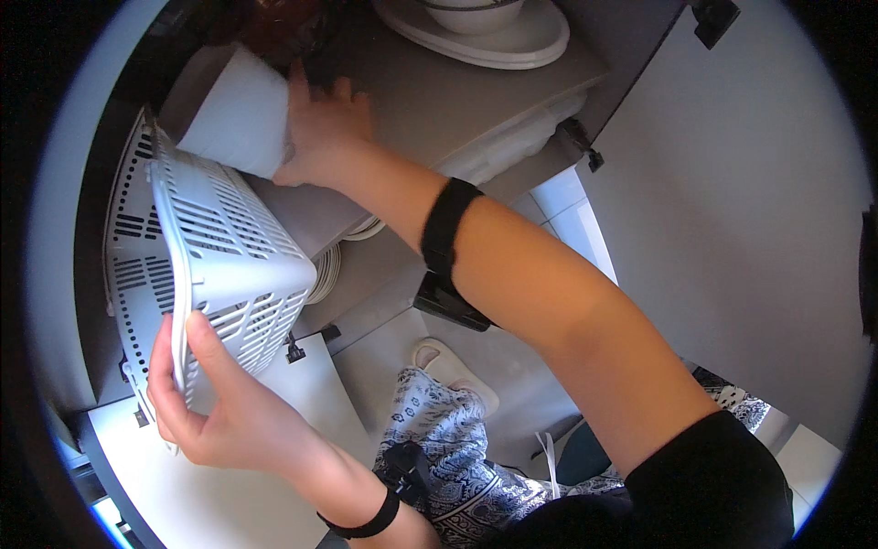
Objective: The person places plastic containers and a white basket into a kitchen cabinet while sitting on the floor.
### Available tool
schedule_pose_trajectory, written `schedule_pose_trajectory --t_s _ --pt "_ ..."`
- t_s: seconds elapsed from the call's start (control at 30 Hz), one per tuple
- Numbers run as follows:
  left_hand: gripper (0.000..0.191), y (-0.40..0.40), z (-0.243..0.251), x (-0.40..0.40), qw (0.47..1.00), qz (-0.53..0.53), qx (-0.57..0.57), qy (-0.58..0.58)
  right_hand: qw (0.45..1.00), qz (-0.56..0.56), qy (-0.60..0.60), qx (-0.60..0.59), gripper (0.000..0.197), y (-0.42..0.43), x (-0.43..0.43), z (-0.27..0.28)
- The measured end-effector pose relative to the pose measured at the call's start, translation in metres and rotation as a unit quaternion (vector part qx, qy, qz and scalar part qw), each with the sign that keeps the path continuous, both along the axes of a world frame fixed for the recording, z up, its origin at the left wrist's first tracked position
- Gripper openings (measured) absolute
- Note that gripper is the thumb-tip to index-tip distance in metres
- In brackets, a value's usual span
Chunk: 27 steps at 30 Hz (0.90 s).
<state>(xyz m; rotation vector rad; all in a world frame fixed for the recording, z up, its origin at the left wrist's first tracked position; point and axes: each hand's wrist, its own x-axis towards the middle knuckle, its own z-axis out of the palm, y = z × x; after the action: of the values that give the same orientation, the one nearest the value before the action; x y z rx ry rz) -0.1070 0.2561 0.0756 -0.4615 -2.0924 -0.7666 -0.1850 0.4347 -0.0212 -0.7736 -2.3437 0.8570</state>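
Note:
My left hand [219, 412] grips the rim of a white slotted plastic basket [233, 267], thumb on one side and fingers on the other. The basket is tipped on its side, its mouth to the left, at the shelf's edge. On the cabinet shelf [411, 117], my right hand [329, 127] holds the right end of a white box-shaped package [240, 113], with thumb and forefinger at its edges. The other fingers are spread. The package sits just above the basket's upper side, and its far end is in shadow.
White oval plates [542, 55] with a bowl [473, 15] on top stand farther along the shelf. Stacked plates [328, 274] show on the level below. Cabinet doors swing out at right [741, 206] and lower left [226, 487]. A slippered foot [456, 374] rests below.

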Motion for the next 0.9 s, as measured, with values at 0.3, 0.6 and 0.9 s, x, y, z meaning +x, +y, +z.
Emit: schedule_pose_trajectory --t_s 0.3,0.6,0.9 --pt "0.026 -0.001 -0.003 0.009 0.998 0.04 -0.031 -0.024 0.993 0.085 -0.052 -0.066 0.119 0.009 -0.07 0.002" --pt "0.021 0.005 0.0 0.013 0.995 0.014 -0.099 0.01 0.984 0.035 0.06 -0.161 0.11 0.004 -0.122 -0.004" --pt "0.024 -0.002 -0.001 0.004 0.997 -0.007 -0.081 0.008 0.988 0.061 0.039 -0.139 0.062 0.006 -0.082 0.03"
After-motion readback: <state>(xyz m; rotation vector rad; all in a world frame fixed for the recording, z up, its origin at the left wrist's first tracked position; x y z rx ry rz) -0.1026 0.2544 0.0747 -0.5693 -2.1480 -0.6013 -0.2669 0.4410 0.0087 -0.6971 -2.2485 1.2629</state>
